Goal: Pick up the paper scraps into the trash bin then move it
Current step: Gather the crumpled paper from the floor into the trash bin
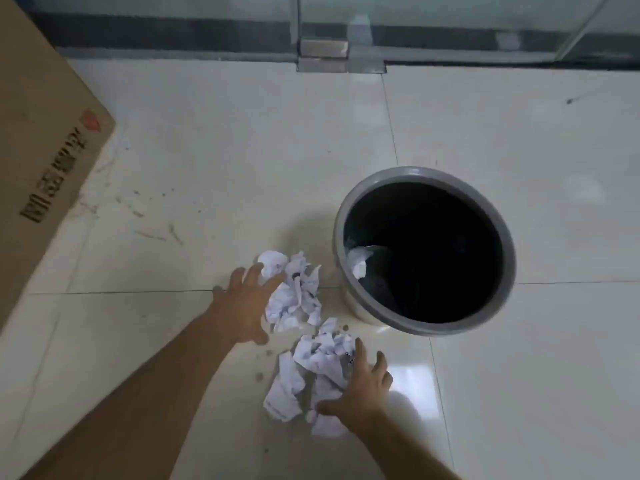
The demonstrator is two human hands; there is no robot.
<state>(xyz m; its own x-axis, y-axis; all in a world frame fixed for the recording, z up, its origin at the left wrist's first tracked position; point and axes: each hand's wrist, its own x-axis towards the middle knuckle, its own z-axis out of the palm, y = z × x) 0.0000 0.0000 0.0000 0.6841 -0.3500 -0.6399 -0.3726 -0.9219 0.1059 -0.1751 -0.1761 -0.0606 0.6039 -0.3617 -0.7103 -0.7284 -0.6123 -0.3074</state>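
Note:
Crumpled white paper scraps lie on the tiled floor in two heaps: a far heap (294,292) and a near heap (311,368). My left hand (244,303) is spread open on the left side of the far heap, fingertips touching it. My right hand (360,393) is spread open on the right side of the near heap, thumb under its lower edge. Just right of the scraps stands a round trash bin (349,209) with a grey rim and a black liner. One white scrap (358,263) lies inside it against the left wall.
A large brown cardboard box (41,140) stands at the left edge. A glass partition with a metal floor fitting (323,57) runs along the back. Dirt marks and small dark specks (156,223) dot the pale floor tiles.

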